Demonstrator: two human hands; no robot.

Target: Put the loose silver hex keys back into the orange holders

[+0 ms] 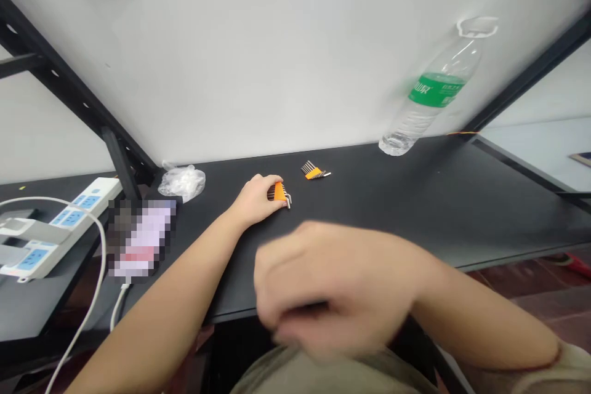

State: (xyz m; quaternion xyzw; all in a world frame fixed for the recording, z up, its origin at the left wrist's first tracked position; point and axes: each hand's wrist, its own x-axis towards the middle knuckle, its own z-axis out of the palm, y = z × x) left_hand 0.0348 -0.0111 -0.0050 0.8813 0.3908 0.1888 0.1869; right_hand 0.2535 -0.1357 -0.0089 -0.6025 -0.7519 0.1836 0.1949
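Note:
On the black tabletop, my left hand (255, 200) pinches a hex key set (279, 191) between thumb and fingers. The set has an orange holder, and bent metal ends stick out at its right. A second hex key set (314, 172), also in an orange holder, lies a little behind it and to the right, untouched. My right hand (330, 289) is close to the camera, over the table's front edge and my lap. Its fingers are curled into a fist, somewhat blurred, and the inside of the grip is hidden.
A clear bottle with a green label (436, 89) leans by the wall at the right. A crumpled plastic bag (182, 182) lies at the back left. Nearer are a pixelated phone-like object (145, 240) with a white cable (102, 258) and a power strip (69, 221). Black frame bars flank the table (392, 209).

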